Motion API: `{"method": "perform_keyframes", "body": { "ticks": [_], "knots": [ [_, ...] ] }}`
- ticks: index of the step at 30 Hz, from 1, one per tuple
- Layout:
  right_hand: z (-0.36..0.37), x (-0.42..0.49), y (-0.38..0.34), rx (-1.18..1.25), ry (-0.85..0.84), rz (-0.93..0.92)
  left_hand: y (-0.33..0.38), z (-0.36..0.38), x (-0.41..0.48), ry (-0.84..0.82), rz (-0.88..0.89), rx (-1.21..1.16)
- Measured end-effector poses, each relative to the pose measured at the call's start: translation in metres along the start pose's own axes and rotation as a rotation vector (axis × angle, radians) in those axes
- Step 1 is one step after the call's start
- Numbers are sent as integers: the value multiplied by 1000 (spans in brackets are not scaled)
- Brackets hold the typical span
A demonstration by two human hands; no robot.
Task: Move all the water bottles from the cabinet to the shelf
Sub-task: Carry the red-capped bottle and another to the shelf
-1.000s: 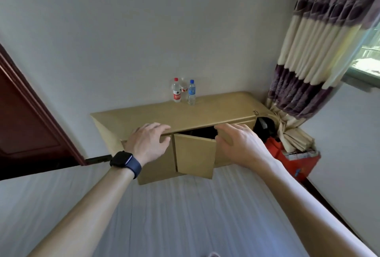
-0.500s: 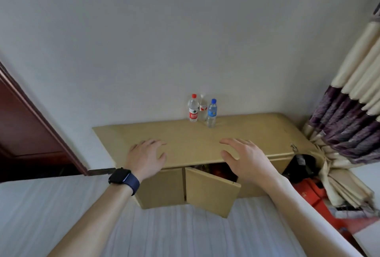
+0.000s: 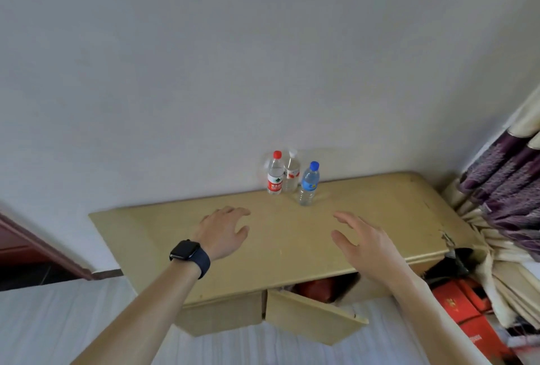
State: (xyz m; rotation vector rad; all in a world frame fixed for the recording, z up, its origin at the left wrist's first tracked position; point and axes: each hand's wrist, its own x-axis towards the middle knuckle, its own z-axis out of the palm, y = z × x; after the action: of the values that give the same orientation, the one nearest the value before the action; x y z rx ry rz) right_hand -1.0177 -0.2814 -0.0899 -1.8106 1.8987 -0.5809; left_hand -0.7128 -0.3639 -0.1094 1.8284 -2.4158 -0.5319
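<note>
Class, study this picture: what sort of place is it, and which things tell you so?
Probably a room in a home: a low wooden cabinet against a plain wall, a striped curtain on the right, a dark wooden door frame on the left.

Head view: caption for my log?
Left hand and right hand reach over tan wooden cabinet; three clear plastic water bottles stand behind.

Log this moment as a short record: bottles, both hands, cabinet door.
bottles: red-capped bottle, white-capped bottle and blue-capped bottle, upright together on the cabinet top near the wall
left hand: open over the top, holding nothing
right hand: open over the top, holding nothing
cabinet door: right one ajar, red item inside
</note>
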Motion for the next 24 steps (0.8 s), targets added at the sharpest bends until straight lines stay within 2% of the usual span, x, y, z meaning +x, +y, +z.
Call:
{"method": "perform_keyframes", "body": {
  "ticks": [9, 16, 24],
  "knots": [
    [27, 108, 29, -24, -111, 35, -28, 24, 105, -101, -40, -19],
    [16, 239, 37, -67, -176, 14, -21, 21, 200, -119, -149, -85],
    [42, 406, 43, -290, -439, -10, 8, 31, 336, -106, -198, -101]
  ]
}}
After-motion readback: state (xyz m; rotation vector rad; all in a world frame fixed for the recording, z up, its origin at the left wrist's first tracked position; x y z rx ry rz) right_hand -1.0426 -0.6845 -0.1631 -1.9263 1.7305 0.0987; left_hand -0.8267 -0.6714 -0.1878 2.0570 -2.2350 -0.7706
